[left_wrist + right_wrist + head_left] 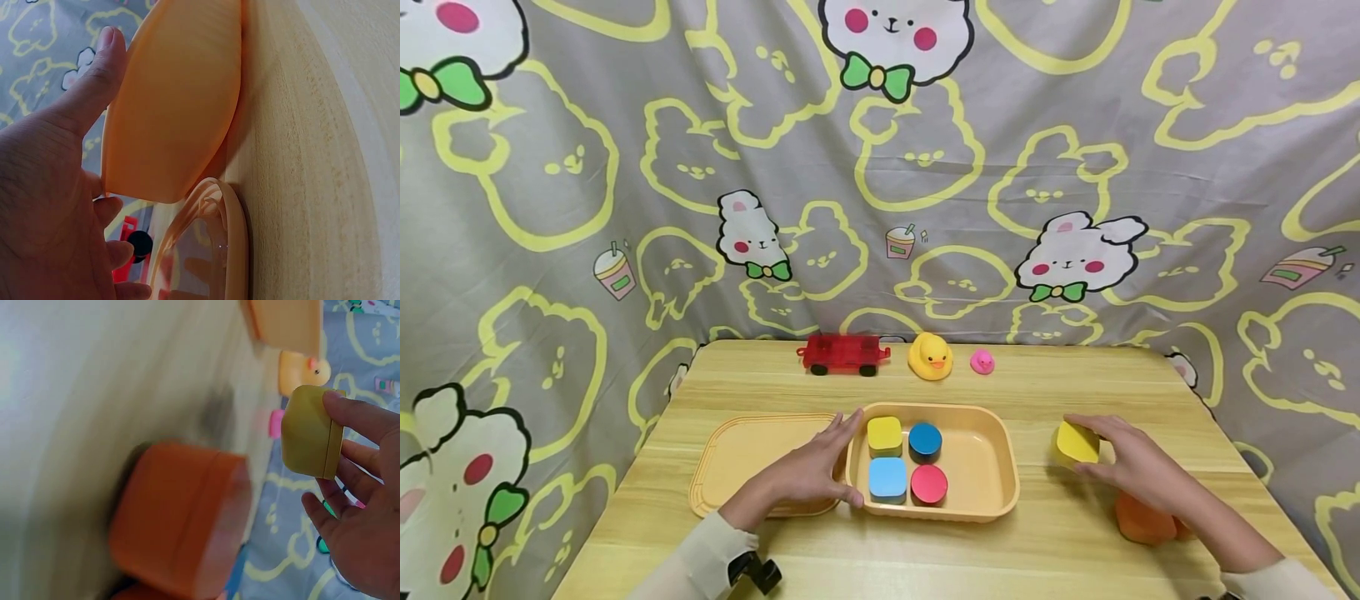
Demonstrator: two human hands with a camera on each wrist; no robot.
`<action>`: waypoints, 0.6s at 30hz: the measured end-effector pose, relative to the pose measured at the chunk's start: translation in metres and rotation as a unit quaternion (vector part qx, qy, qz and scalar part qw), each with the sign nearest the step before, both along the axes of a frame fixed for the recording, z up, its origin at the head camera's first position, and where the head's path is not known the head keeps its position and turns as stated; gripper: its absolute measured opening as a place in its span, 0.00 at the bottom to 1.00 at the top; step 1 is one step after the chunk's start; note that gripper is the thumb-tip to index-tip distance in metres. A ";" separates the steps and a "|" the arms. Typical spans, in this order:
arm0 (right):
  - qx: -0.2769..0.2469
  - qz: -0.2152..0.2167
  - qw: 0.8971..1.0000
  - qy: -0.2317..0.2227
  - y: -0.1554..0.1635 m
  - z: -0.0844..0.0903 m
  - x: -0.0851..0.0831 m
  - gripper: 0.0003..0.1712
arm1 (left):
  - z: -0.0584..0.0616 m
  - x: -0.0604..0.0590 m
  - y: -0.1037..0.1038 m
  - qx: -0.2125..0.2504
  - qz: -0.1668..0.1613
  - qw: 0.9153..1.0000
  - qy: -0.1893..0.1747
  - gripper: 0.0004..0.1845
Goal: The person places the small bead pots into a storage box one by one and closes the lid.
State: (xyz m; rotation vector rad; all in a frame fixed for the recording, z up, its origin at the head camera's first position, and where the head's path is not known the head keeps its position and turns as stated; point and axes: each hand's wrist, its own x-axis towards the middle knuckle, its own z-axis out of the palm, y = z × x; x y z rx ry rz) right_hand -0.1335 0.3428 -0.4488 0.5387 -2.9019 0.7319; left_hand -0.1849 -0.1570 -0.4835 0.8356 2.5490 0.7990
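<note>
My right hand [1131,454] holds a small yellow box [1077,444] between thumb and fingers, to the right of an orange tray [973,467]. In the right wrist view the yellow box [306,432] has rounded corners and a seam near one end, and appears raised off the table. My left hand [808,467] touches the tray's left end, thumb near the front corner and index finger near the back one. Inside the tray's left half stand a yellow block [884,437], a dark blue round one [925,442], a light blue square one [887,479] and a red round one [929,485].
An orange lid [752,454] lies left of the tray, partly under my left hand. Beneath my right forearm are orange boxes [1142,521]. At the back stand a red toy wagon [844,354], a yellow duck [930,357] and a small pink duck [982,361], before a patterned curtain [925,208].
</note>
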 end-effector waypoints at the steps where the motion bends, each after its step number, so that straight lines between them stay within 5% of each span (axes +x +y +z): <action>1: -0.002 0.006 1.000 0.003 -0.003 0.002 -0.001 0.40 | 0.000 0.000 0.000 0.000 0.000 1.000 -0.001 0.70; 18: -0.035 0.062 0.997 0.001 -0.062 0.019 -0.025 0.40 | 0.000 0.000 0.000 0.000 0.003 1.000 -0.002 0.70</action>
